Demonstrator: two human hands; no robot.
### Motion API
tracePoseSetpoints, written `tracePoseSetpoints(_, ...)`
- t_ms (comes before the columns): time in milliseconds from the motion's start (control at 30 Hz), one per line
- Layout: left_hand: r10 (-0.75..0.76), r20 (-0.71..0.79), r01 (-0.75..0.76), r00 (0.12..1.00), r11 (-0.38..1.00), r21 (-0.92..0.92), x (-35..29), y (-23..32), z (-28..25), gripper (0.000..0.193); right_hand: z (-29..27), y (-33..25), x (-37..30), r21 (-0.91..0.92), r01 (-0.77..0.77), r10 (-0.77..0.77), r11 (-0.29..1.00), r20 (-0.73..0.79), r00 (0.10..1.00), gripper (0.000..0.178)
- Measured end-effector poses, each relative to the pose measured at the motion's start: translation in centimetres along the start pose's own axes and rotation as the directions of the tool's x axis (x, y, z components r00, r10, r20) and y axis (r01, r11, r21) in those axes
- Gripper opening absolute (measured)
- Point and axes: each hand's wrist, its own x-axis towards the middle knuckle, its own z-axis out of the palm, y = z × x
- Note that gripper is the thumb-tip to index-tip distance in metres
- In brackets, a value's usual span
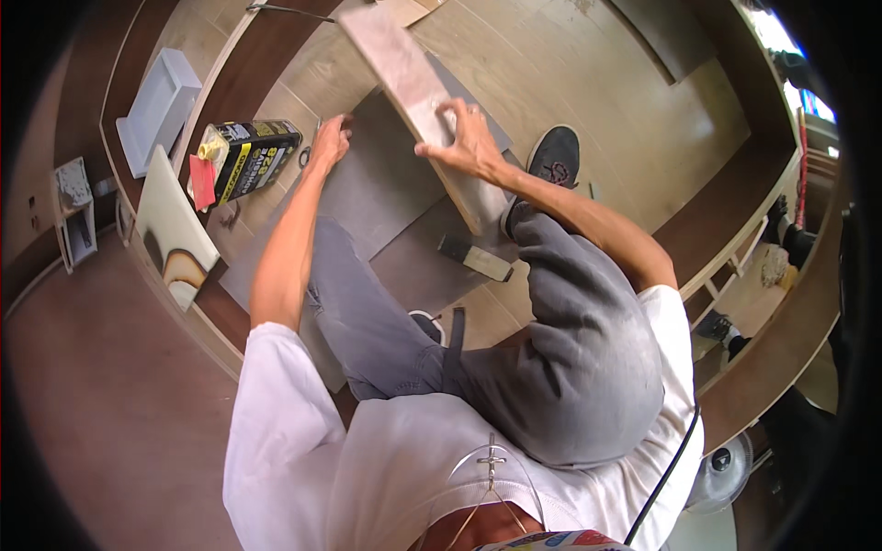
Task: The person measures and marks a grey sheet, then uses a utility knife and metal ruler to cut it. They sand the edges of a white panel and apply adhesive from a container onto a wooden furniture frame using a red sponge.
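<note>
My right fingers (pixel 457 108) curve over a long pale board (pixel 395 73) slanting through the upper centre; my left fingers (pixel 344 134) curl at its left, between a grey sheet (pixel 390 174) and a dark can (pixel 253 161), upper left.

Tiled floor (pixel 634 170): grey sheet (pixel 372 174), black-yellow can (pixel 246 158).

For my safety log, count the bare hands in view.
2: the right hand touching the long pale board, the left hand beside the black-and-yellow can. Other people's hands may be hidden at right.
</note>
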Motion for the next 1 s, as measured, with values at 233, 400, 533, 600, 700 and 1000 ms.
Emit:
tracePoseSetpoints(233,-0.010,-0.204,0.005,0.979,1.000,-0.028,-1.1,-2.3,-0.8,0.035,4.0,0.8,-0.8,-0.112,0.081,-0.050,0.990,0.256,0.965,0.083)
tracePoseSetpoints(400,-0.457,-0.251,0.306,0.853,0.828,-0.469,-0.8,2.6,4.0,0.071,3.3,4.9,0.3,0.000,0.235,-0.215,0.972,0.404,0.889,0.065)
tracePoseSetpoints(533,-0.611,-0.276,0.469,0.742,0.767,-0.438,-2.3,6.1,7.0,0.113,-3.5,6.1,-1.5,0.245,-0.020,-0.047,0.969,0.265,0.963,0.045)
tracePoseSetpoints(600,-0.647,-0.271,0.522,0.713,0.748,-0.410,-2.1,9.6,7.0,0.123,-7.2,8.4,-5.4,0.168,-0.120,0.154,0.978,-0.203,0.967,0.034)
tracePoseSetpoints(700,-0.672,-0.243,0.566,0.700,0.729,-0.385,-2.4,11.3,8.0,0.134,-7.4,13.5,-14.2,0.186,-0.331,0.372,0.925,-0.617,0.694,0.024)
tracePoseSetpoints(1000,-0.700,-0.140,0.600,0.700,0.683,-0.418,-1.0,12.7,7.2,0.134,6.6,17.4,-30.6,0.438,-0.700,0.819,0.564,-0.184,0.544,0.024)
